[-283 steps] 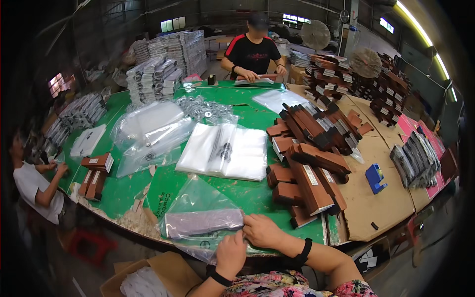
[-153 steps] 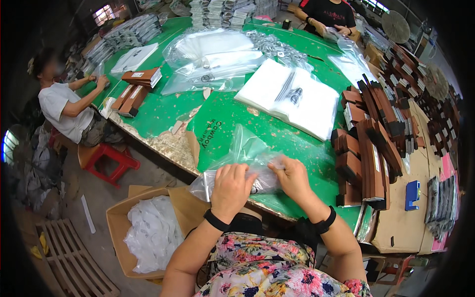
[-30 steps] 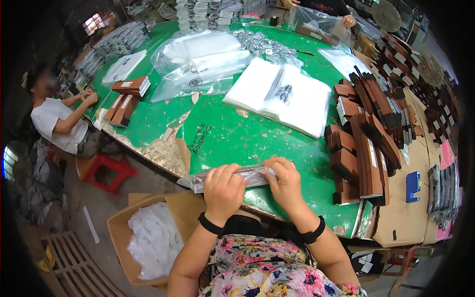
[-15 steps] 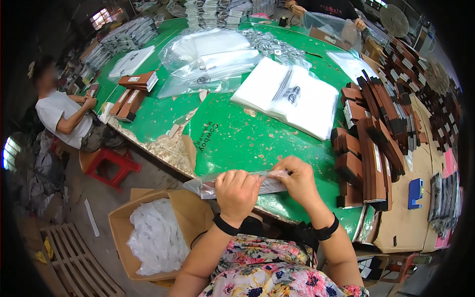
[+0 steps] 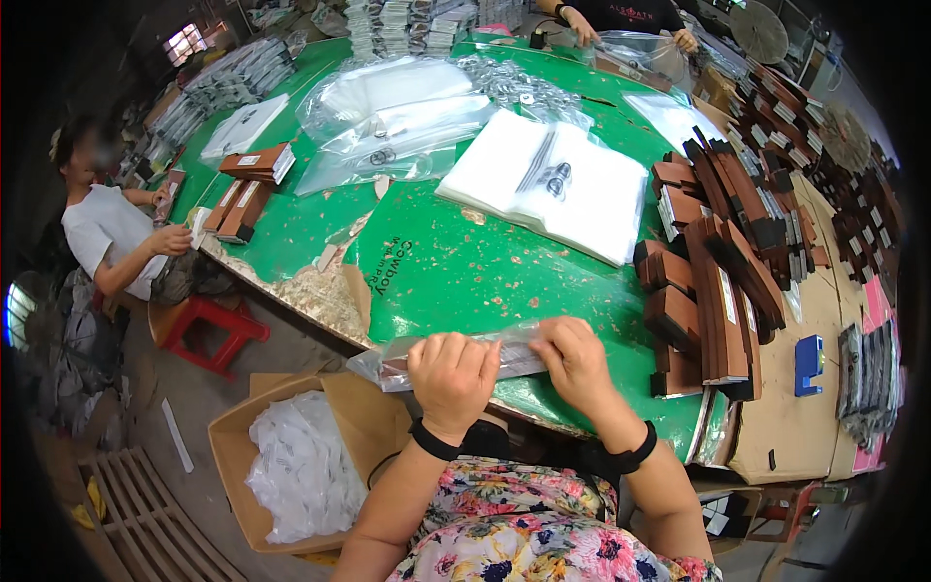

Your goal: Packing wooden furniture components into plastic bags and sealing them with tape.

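Note:
A clear plastic bag [image 5: 516, 355] with a long brown piece inside lies along the table's near edge, in front of my body. My left hand [image 5: 452, 380] is closed over its middle, with the fingers curled down on the film. At the right end of the bag, my right hand [image 5: 576, 363] has its fingers bent and pressed together on the plastic. Its fingertips are partly hidden. Right of my hands stands a pile of brown bundled pieces with dark ends [image 5: 716, 308]. A stack of flat clear bags [image 5: 592, 199] lies beyond my hands on the green table [image 5: 465, 276].
An open cardboard box [image 5: 233, 456] holding crumpled plastic [image 5: 305, 475] stands below left. More clear bags [image 5: 412, 92] and several brown bundles [image 5: 247, 189] lie farther off. A blue tape dispenser [image 5: 809, 365] sits at right. One co-worker [image 5: 112, 228] is at left, another [image 5: 630, 17] across.
My right hand's fingers have curled more at the bag's right end; my left hand keeps its hold. The co-worker at left has moved their hands apart. The co-worker across has lowered a clear bag.

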Demonstrator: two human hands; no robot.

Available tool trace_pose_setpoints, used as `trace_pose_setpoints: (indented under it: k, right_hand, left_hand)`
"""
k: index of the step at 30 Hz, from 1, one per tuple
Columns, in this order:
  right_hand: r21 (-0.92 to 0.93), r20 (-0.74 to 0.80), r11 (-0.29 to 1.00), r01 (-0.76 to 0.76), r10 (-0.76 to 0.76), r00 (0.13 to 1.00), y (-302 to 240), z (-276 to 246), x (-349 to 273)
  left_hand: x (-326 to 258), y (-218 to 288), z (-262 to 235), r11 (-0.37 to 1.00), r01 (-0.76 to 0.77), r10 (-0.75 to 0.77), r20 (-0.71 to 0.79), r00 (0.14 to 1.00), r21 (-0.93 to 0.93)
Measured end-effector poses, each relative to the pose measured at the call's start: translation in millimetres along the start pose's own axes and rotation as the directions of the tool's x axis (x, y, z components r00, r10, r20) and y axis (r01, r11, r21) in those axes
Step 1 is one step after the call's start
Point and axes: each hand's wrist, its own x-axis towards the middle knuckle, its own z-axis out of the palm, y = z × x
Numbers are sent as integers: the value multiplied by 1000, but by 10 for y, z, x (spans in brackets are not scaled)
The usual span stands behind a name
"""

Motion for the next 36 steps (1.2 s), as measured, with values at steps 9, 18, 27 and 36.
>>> trace_pose_setpoints:
  k: [9,18,27,36]
  right_hand:
    - [-172,-174,982,-81,50,983,-135,201,36]
    - [-189,86,968,-168,186,979,-218,76,131]
    - [-182,213,980,-77,115,970,-381,35,-124]
    - [-280,82,951,-134,163,983,-199,175,-231]
  left_hand:
    - [-75,-2,-25,999,-16,15,-22,1000,-41]
    - [-173,69,-58,998,60,-60,-2,998,-12]
    - [-516,198,-313,985,163,-147,212,966,-58]
    - [-60,-6,-82,985,22,47,386,921,-172]
